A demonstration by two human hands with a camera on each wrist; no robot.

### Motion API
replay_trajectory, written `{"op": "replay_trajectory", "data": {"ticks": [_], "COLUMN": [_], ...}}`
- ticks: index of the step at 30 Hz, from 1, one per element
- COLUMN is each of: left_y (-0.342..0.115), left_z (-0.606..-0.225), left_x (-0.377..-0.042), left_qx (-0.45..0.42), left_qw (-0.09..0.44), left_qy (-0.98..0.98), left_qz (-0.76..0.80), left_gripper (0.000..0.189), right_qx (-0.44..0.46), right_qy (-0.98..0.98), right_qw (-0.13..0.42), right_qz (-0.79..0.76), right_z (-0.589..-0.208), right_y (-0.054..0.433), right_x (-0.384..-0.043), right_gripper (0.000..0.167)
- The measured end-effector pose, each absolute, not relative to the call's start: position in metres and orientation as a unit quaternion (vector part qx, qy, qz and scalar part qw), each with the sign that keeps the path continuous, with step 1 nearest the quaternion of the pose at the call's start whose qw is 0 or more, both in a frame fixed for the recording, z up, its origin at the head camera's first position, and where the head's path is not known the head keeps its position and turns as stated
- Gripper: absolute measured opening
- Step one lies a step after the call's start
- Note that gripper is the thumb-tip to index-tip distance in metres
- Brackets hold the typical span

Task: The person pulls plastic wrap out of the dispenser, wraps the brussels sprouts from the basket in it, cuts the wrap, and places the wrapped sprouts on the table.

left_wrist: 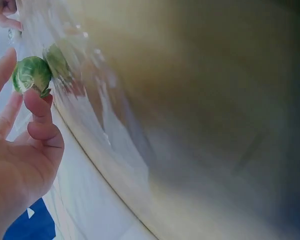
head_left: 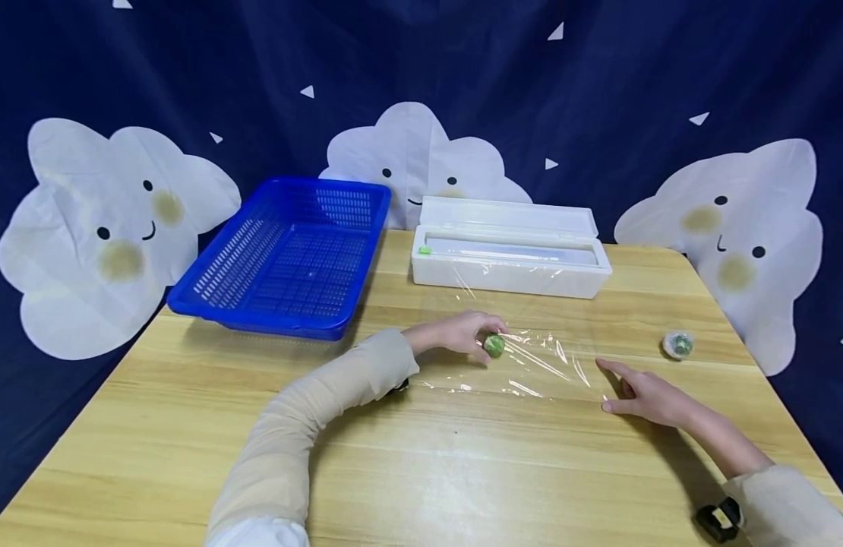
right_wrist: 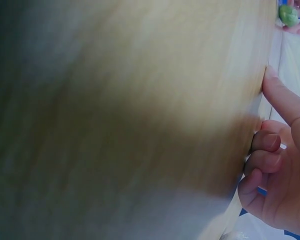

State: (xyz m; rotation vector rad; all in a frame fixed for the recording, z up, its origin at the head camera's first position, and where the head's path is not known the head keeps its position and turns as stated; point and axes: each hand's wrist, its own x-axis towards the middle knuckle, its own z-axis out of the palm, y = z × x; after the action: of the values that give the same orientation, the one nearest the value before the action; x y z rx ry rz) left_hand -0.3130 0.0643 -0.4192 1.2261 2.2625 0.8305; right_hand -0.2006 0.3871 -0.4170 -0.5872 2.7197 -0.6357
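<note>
A small green Brussels sprout is held between the thumb and fingers of my left hand, low over a clear sheet of plastic wrap spread on the table. The left wrist view shows the Brussels sprout close up, its reflection in the shiny film beside it. My right hand touches the right edge of the wrap with index finger and thumb stretched out. In the right wrist view, the other fingers of the right hand are bent in.
A white wrap dispenser box with its lid raised stands at the back. To its left is a blue plastic basket. A film-wrapped green ball lies on the wooden table, beyond my right hand.
</note>
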Motion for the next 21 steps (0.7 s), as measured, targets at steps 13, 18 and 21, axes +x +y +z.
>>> {"op": "replay_trajectory", "data": {"ticks": [13, 18, 21], "left_y": [0.011, -0.014, -0.026], "left_z": [-0.418, -0.413, -0.410], "left_x": [-0.310, -0.297, -0.287], "left_qx": [0.444, 0.443, 0.437], "left_qw": [0.196, 0.186, 0.181], "left_qy": [0.818, 0.835, 0.851], "left_qz": [0.309, 0.268, 0.227], "left_gripper": [0.065, 0.062, 0.055], "right_qx": [-0.209, -0.212, -0.211], "right_qy": [0.941, 0.937, 0.936], "right_qw": [0.147, 0.159, 0.164], "right_qz": [-0.223, -0.228, -0.228], "right_z": [-0.415, -0.414, -0.413], "right_y": [0.389, 0.387, 0.386], "right_x": [-0.201, -0.203, -0.204], "right_gripper": [0.072, 0.074, 0.074]}}
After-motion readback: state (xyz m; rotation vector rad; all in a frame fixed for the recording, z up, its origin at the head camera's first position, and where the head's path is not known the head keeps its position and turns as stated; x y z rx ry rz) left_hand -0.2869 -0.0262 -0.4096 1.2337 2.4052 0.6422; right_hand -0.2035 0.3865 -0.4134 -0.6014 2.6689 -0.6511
